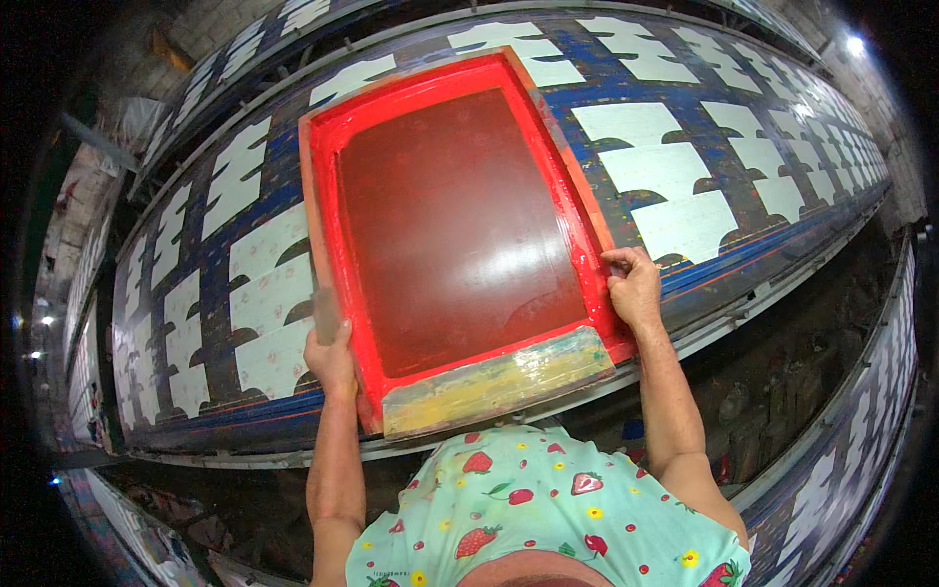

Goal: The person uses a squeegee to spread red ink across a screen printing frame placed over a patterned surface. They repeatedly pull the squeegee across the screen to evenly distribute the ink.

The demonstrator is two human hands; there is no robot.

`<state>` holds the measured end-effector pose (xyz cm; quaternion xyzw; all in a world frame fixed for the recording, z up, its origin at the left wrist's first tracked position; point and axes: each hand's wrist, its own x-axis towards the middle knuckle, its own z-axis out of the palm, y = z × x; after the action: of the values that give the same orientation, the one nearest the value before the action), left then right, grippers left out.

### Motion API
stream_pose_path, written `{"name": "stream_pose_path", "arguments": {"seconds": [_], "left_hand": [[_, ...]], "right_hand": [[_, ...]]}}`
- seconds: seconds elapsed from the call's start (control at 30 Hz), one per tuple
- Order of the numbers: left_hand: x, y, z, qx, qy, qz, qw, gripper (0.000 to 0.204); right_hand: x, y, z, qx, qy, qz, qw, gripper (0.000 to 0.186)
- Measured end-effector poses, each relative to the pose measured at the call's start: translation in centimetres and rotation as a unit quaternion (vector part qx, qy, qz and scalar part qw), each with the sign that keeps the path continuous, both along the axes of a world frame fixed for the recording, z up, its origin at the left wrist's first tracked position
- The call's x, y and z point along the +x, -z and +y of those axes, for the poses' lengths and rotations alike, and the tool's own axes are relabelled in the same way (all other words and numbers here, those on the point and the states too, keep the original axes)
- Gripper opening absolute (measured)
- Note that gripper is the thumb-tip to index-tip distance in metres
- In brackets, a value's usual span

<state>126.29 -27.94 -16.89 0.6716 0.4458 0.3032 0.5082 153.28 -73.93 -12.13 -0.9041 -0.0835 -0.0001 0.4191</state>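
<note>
A red printing frame (pixel 460 225) lies flat on a long printing surface (pixel 704 284), its dark mesh panel wet and reflecting light. Along the frame's near edge we see a wide squeegee (pixel 497 382), its blade smeared with yellowish and pale paint, resting inside the frame against the near rail. Our left hand (pixel 331 360) grips the frame's left rail near the lower corner, fingers curled around the edge with the thumb on top. Our right hand (pixel 633 286) holds the right rail near its lower corner, fingers (pixel 618 262) closed over the red edge. The frame sits slightly turned on the surface, its far end leaning toward the left.

Beyond the frame, the surface runs in a curved band from lower left to upper right. It is covered in blue and dark paint stains and carries rows of white cloth pieces (pixel 660 166) with arched cut-outs, laid on both sides of the frame. A second such surface (pixel 841 460) lies at lower right. At the bottom edge we see a pale green shirt (pixel 548 509) printed with strawberries.
</note>
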Motion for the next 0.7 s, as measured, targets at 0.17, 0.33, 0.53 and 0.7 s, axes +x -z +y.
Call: {"name": "stream_pose_path", "arguments": {"seconds": [0.17,0.33,0.53,0.7], "left_hand": [[1.0,-0.2,-1.5,0.017,0.006,0.019,1.0,0.032],[1.0,0.4,-0.9,0.002,0.025,0.002,1.0,0.027],[1.5,1.0,-1.0,0.012,0.03,0.044,0.999,0.027],[0.6,-0.3,-1.0,0.058,0.074,0.124,0.988,0.036]], "right_hand": [[1.2,1.3,-2.4,0.043,-0.018,0.009,0.999,0.039],[1.3,1.5,-2.6,0.01,-0.056,-0.014,0.998,0.036],[-5.1,-3.3,-1.4,-0.143,-0.206,-0.205,0.946,0.055],[-13.1,-6.5,2.7,-0.095,-0.508,-0.098,0.85,0.057]]}}
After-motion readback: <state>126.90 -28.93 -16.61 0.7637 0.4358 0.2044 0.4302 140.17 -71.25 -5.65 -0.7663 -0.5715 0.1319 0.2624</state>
